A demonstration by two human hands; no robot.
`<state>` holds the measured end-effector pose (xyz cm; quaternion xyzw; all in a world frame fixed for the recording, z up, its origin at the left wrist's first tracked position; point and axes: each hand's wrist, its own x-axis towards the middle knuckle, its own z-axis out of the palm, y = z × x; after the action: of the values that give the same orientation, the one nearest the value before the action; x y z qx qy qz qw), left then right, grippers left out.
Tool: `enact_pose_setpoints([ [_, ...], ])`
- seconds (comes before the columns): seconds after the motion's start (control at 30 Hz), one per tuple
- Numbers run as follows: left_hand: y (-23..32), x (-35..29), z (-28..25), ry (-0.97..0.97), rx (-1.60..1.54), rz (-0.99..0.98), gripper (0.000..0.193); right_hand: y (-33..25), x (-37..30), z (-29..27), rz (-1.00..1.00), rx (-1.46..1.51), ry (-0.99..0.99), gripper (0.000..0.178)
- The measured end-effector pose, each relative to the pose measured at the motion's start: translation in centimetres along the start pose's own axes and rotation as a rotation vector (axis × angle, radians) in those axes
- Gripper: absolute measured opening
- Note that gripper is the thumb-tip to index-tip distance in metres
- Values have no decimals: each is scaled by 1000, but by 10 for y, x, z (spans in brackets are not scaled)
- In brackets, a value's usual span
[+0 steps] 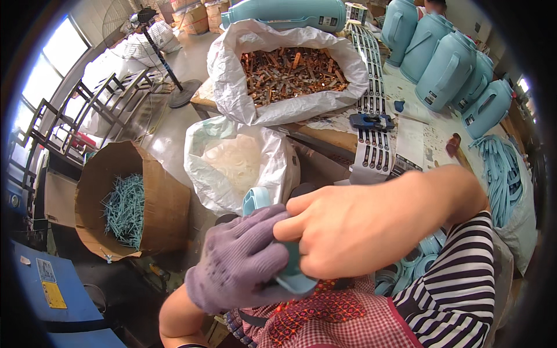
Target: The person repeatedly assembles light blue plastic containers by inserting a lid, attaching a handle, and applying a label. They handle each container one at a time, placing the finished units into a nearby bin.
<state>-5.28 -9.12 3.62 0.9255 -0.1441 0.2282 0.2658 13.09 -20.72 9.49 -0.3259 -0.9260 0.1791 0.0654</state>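
Observation:
Close to my body, my left hand (239, 262) in a grey-purple knit glove is closed around a light blue plastic part (297, 282). A rounded, hollow end of the part sticks out beyond the gloved fingers, and its rim shows below my right hand. Bare and closed, my right hand (342, 229) reaches across from the right with bent fingers over the part's opening. Its fingertips meet the gloved fingers. What they pinch, if anything, is hidden.
An open white sack of small rusty metal pieces (296, 74) sits on the bench, beside strips of dark parts (371, 87) and a blue tool (371, 121). Several blue jugs (445, 69) stand right. A white sack (203, 174) and cardboard drum (165, 203) stand left.

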Motion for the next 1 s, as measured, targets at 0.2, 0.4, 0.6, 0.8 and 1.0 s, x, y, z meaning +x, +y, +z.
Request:
enact_pose_setpoints([
  [0.2,-20,-91,-69,430,-823,-100,83,143,-100,-15,454,195,1215,19],
  [0.4,1,-151,35,-119,89,-809,99,298,-169,58,1688,-560,787,14],
  [0.6,15,-149,59,230,238,-613,45,312,-169,61,1691,-228,994,15],
  [0.8,-8,-133,81,168,279,-401,49,313,-159,70,1609,-715,531,13],
  [1.0,-11,-135,94,275,172,-444,36,311,-148,75,1357,-178,1188,9],
])
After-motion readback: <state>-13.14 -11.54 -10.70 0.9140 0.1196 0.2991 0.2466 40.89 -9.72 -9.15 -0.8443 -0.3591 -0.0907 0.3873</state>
